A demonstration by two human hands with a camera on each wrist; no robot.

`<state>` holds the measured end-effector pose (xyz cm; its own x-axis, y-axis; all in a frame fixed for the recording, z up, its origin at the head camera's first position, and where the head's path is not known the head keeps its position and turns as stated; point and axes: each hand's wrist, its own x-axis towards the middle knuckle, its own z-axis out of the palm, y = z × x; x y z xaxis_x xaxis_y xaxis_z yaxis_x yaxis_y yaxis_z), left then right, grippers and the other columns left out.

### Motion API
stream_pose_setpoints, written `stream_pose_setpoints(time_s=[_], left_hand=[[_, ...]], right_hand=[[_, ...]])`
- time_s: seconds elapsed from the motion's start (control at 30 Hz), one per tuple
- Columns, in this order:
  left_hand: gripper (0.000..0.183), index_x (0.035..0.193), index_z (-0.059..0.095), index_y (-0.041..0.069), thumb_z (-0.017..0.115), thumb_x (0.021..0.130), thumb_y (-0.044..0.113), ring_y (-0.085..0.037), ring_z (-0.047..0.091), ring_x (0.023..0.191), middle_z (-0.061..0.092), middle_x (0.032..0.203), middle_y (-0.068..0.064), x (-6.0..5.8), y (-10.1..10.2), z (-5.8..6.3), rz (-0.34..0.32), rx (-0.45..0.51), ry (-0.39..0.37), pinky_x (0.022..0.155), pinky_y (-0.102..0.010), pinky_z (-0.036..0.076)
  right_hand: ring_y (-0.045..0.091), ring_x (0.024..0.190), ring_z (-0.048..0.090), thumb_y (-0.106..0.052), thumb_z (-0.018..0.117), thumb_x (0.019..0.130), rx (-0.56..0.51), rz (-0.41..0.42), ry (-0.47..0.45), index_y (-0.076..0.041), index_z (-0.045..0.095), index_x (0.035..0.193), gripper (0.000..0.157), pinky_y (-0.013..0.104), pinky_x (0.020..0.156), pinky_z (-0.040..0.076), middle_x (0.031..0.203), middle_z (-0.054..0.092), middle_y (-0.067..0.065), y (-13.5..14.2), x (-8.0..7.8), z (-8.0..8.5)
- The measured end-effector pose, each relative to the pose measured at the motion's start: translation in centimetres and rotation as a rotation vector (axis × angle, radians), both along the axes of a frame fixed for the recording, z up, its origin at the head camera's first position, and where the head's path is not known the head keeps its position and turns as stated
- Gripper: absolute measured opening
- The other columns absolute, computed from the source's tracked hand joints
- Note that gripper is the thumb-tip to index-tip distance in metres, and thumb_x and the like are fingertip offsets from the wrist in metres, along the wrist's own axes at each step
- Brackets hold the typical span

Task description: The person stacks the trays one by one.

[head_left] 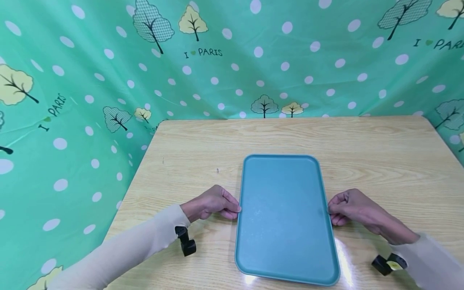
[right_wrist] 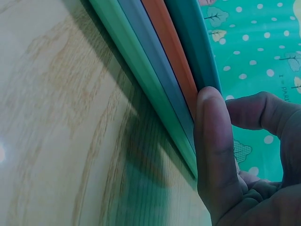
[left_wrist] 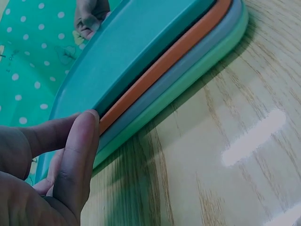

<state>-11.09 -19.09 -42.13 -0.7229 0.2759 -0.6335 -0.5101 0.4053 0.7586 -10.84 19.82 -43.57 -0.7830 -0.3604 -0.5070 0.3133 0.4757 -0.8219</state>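
Observation:
A blue rectangular tray [head_left: 282, 217] lies lengthwise before me, topmost in a stack. Under it, the left wrist view shows the edges of an orange tray [left_wrist: 164, 68], a grey-blue tray [left_wrist: 188, 61] and a green tray [left_wrist: 197, 75] against the table. My left hand [head_left: 219, 203] pinches the blue tray's left rim between thumb and fingers. On the opposite side, my right hand [head_left: 351, 209] pinches its right rim, the thumb [right_wrist: 214, 122] along the outer edge. The other fingertips are partly hidden. From the head view the lower trays are out of sight.
The stack rests on a light wooden table [head_left: 188, 149]. Behind and to the left hangs a green dotted curtain [head_left: 108, 80] with printed trees. Each sleeve carries a small black wrist camera, the left camera [head_left: 186, 241] and the right camera [head_left: 386, 264].

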Motion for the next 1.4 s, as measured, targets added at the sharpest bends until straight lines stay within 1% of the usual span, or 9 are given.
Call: stream_pose_setpoints(time_s=[0.43,0.67,0.8,0.87,1.07,1.17,1.27,1.33,1.4], left_hand=[[0.009,0.091,0.073,-0.005,0.074,0.083,0.000,-0.011,0.070,0.060,0.074,0.073,-0.012,-0.2,0.2,-0.3,-0.002,0.001,-0.001,0.063,-0.026,0.060],[0.009,0.090,0.073,-0.004,0.074,0.083,0.001,-0.010,0.069,0.059,0.074,0.074,-0.012,-0.4,0.2,-0.3,-0.014,-0.001,-0.004,0.062,-0.026,0.060],[0.009,0.091,0.073,-0.005,0.074,0.083,0.001,-0.011,0.069,0.059,0.073,0.071,-0.011,-0.5,0.2,-0.4,-0.013,0.005,-0.009,0.062,-0.026,0.060],[0.009,0.091,0.073,-0.005,0.074,0.084,0.001,-0.011,0.069,0.059,0.073,0.070,-0.010,-0.5,0.2,-0.5,-0.019,0.007,-0.002,0.062,-0.027,0.060],[0.010,0.092,0.072,-0.004,0.073,0.086,0.004,-0.011,0.069,0.060,0.073,0.072,-0.008,-0.5,-0.1,-0.4,-0.036,0.007,0.029,0.064,-0.028,0.061],[0.011,0.094,0.070,-0.004,0.070,0.089,0.006,-0.013,0.070,0.064,0.074,0.078,-0.011,-0.5,-0.5,-0.4,-0.048,0.005,0.068,0.067,-0.030,0.061],[0.013,0.096,0.069,-0.003,0.067,0.092,0.009,-0.016,0.072,0.070,0.075,0.086,-0.015,-0.5,-1.0,-0.6,-0.063,-0.002,0.121,0.071,-0.033,0.062],[0.015,0.097,0.070,-0.002,0.066,0.093,0.012,-0.018,0.072,0.074,0.075,0.090,-0.015,-0.4,-1.3,-0.6,-0.080,-0.027,0.186,0.072,-0.034,0.062],[0.017,0.099,0.072,0.003,0.066,0.094,0.018,-0.018,0.070,0.077,0.075,0.091,-0.012,-0.4,-1.7,-0.6,-0.105,-0.088,0.290,0.073,-0.032,0.060]], right_hand=[[0.013,0.066,0.068,-0.004,0.056,0.089,-0.026,0.006,-0.017,0.006,0.063,0.088,0.012,0.028,0.063,0.061,0.073,0.070,0.006,0.5,-0.1,-0.1],[0.014,0.068,0.069,-0.010,0.058,0.094,-0.052,0.016,-0.018,0.006,0.065,0.092,0.017,0.029,0.065,0.061,0.077,0.070,0.005,0.9,0.0,-0.6],[0.015,0.069,0.069,-0.011,0.058,0.094,-0.055,0.012,-0.024,0.006,0.066,0.094,0.018,0.030,0.066,0.061,0.078,0.070,0.004,1.1,0.0,-0.7],[0.015,0.070,0.069,-0.010,0.057,0.095,-0.067,0.021,-0.021,0.006,0.065,0.095,0.018,0.030,0.066,0.061,0.079,0.070,0.005,1.1,-0.1,-0.7],[0.017,0.075,0.069,-0.012,0.055,0.098,-0.131,0.086,-0.023,0.009,0.063,0.102,0.023,0.031,0.071,0.061,0.086,0.071,0.007,1.8,-0.1,-0.8],[0.017,0.079,0.069,-0.014,0.053,0.100,-0.146,0.103,-0.019,0.011,0.062,0.106,0.027,0.031,0.074,0.061,0.091,0.070,0.008,2.2,-0.2,-0.9],[0.018,0.083,0.070,-0.019,0.053,0.101,-0.124,0.093,0.001,0.011,0.061,0.110,0.033,0.032,0.075,0.060,0.096,0.070,0.010,2.7,-0.3,-0.5],[0.017,0.085,0.070,-0.023,0.054,0.102,-0.084,0.074,0.035,0.011,0.060,0.113,0.036,0.032,0.076,0.060,0.099,0.070,0.012,2.9,-0.3,-0.1],[0.013,0.087,0.069,-0.028,0.054,0.102,-0.011,0.052,0.098,0.008,0.061,0.116,0.040,0.030,0.076,0.060,0.102,0.070,0.012,3.1,-0.3,0.4]])
